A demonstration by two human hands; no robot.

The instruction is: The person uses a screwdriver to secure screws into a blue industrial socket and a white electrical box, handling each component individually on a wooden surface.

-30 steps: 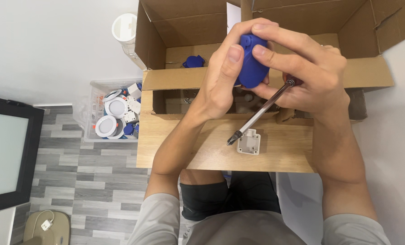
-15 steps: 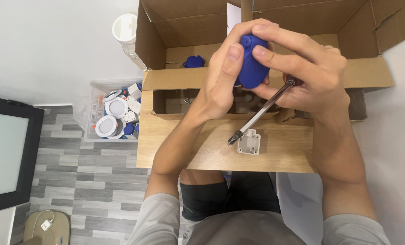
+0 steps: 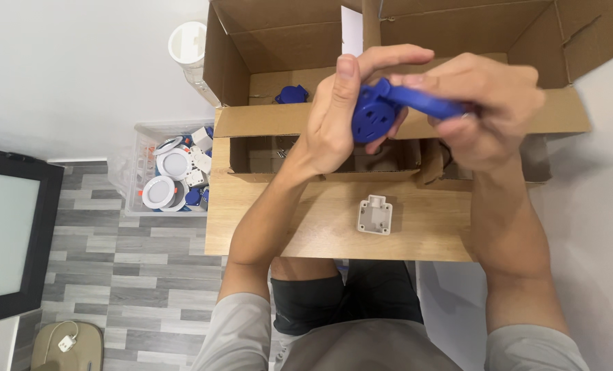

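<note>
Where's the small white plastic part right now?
The small white plastic part lies on the wooden table, centre of the head view, just below both hands and the cardboard box.

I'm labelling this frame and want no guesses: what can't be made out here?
Head view only:
- blue plastic part: far side hidden by left hand.
- blue lid: motion-blurred, its end covered by right hand.
- cardboard box: cut off by the top edge.
- clear bin: its small items are too tiny.
</note>
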